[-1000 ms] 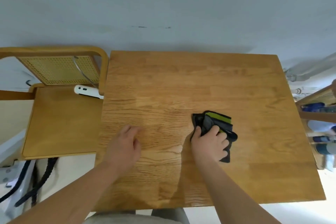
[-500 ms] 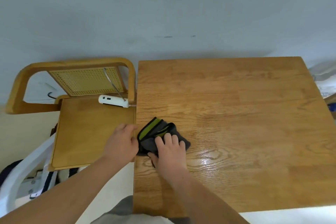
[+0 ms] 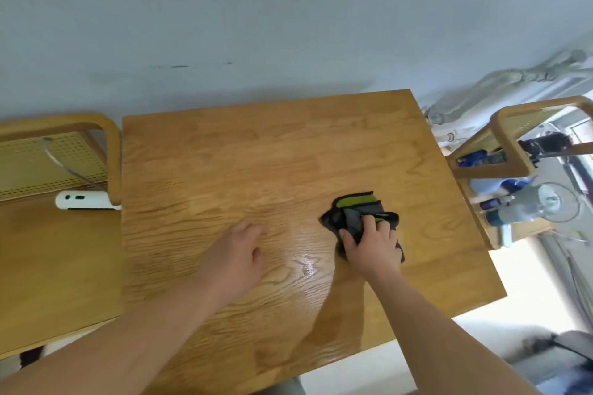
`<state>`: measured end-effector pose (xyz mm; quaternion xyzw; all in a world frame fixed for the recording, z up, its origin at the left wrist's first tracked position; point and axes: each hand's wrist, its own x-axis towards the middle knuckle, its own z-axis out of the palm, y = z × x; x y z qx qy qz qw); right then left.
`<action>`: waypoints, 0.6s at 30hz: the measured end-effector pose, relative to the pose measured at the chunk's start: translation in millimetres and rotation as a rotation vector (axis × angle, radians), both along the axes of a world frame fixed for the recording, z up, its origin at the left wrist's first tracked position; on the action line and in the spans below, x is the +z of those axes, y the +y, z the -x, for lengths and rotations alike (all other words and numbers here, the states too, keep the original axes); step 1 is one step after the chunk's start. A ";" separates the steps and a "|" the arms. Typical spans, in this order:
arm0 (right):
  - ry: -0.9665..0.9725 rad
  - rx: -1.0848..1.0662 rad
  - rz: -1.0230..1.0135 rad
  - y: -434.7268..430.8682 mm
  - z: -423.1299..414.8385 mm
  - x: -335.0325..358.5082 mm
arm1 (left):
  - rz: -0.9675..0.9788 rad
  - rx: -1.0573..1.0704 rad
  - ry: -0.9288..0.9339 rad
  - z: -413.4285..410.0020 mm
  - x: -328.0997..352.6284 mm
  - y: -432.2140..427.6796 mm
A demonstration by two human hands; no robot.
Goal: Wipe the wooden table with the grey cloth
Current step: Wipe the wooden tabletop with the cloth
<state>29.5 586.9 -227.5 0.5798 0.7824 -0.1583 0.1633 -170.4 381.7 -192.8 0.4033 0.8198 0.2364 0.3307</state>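
The right hand (image 3: 372, 245) grips the bunched grey cloth (image 3: 354, 204) (green-edged), pressing it down right of centre on the wooden bench (image 3: 256, 154). The left hand (image 3: 239, 253) rests on the wood nearby, fingers relaxed and holding nothing.

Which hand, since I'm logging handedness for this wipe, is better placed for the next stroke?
Right. The right hand grips the grey cloth on the wooden table, so it could probably sweep at once. The left hand is empty, fingers relaxed, apart from the cloth.
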 end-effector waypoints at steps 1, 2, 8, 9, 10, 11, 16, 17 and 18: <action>-0.003 -0.038 0.009 15.6 -3.5 -0.2 | -0.003 0.001 -0.011 -4.4 0.2 9.7; -0.003 -0.085 0.017 30.2 -4.2 -0.7 | -0.006 0.006 -0.013 -7.4 0.2 18.0; 0.038 -0.404 0.030 76.4 51.3 2.4 | 0.072 0.096 0.030 14.9 -8.7 16.8; 0.035 -0.391 0.031 74.1 67.6 2.4 | 0.084 0.128 0.037 24.0 -10.1 8.5; 0.031 -0.342 0.034 67.7 85.0 1.6 | 0.094 0.165 0.056 34.2 -11.0 -0.9; 0.027 -0.267 0.037 56.7 102.9 1.0 | 0.108 0.208 0.076 45.0 -11.3 -11.3; 0.041 0.167 0.006 -54.2 192.2 -1.5 | 0.208 0.393 0.098 101.2 -9.9 -69.1; 0.054 0.237 0.009 -83.5 207.7 -1.8 | 0.218 0.403 0.097 111.3 -10.1 -80.6; 0.065 0.302 0.017 -113.5 220.3 -2.2 | 0.223 0.411 0.096 120.6 -9.8 -91.1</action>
